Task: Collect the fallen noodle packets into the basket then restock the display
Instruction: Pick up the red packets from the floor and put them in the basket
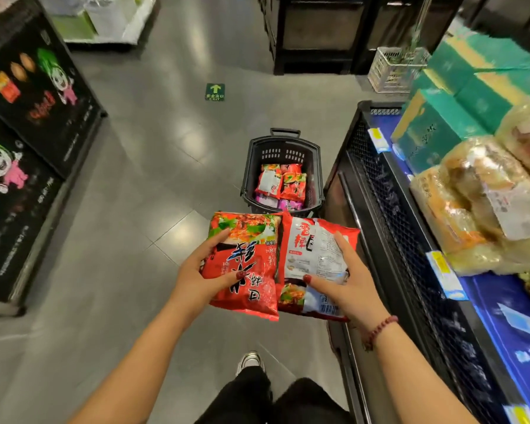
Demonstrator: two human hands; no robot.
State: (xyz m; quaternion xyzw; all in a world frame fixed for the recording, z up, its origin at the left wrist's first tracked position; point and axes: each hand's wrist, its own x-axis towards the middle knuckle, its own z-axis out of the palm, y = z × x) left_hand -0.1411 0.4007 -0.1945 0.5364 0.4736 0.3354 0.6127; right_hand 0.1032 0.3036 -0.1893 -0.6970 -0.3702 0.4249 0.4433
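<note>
Red noodle pkt, gripped by left hand; white-backed pkt, gripped by right hand. Shelve flat, labels up, uncrushed.

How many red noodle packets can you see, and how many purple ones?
Red packets held: 2, the face-up packet in the left hand and the back-up packet in the right hand.
Red packets in the basket: 3
Pink-purple packets in the basket: 2
Total showing: 7. More may hide underneath.
</note>
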